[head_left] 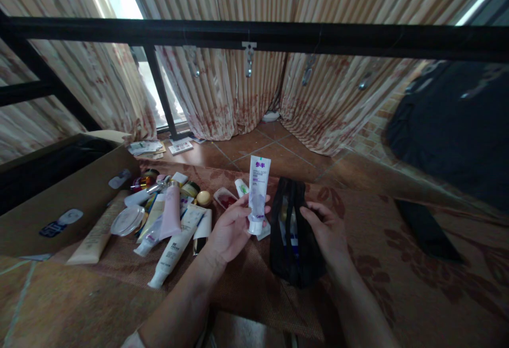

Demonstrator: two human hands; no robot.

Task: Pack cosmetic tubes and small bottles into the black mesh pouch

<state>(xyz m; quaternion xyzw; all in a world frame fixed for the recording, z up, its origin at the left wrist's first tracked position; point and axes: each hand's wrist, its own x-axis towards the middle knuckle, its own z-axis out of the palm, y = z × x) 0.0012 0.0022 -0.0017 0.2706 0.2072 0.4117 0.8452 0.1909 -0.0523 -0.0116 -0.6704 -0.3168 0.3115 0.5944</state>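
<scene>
My left hand point(231, 229) is closed around a white tube with purple print point(258, 191), held upright with its cap at the bottom. Beside it, my right hand point(326, 226) grips the right edge of a black mesh pouch point(296, 263) between thumb and fingers. The pouch stands on the brown cloth, and a few items show dimly inside it. Behind the left hand lie a small white tube with a green mark point(241, 187) and a clear tray with something red point(225, 199).
A pile of tubes and jars, with a pink tube point(172, 210), covers the cloth's left part. A cardboard box point(93, 199) stands farther left. At the right lies a dark flat phone-like object point(428, 231). A black metal bar point(278, 35) crosses before the curtains.
</scene>
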